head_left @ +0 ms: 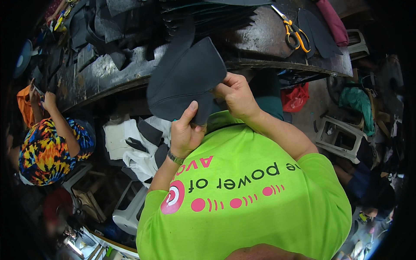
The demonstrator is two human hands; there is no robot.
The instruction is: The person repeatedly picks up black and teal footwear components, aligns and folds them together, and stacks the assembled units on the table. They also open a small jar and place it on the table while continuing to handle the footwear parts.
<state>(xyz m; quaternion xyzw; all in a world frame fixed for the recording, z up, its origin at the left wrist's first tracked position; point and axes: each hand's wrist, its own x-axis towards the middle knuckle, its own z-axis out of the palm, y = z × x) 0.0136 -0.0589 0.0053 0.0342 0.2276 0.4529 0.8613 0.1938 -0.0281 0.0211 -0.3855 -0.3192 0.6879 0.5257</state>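
Between my hands, in front of my chest, is a black stitched fabric piece [190,80] with curved seams and a pointed upper corner. Its lower edge is pinched by my left hand [188,132], thumb lying on top and a watch at the wrist. At the piece's right edge, my right hand [238,95] is closed with thumb and fingers together on the rim. The fingertips of the right hand are partly hidden. A narrow black flap stands up behind the piece's top, against the table edge.
On the dark worn table [268,37] lie stacked black pieces [208,17], orange-handled scissors [297,37] and a black cut piece [318,34]. A co-worker in a colourful shirt [54,149] sits at left. White and black scraps [134,143] lie below; a plastic stool [340,136] stands at right.
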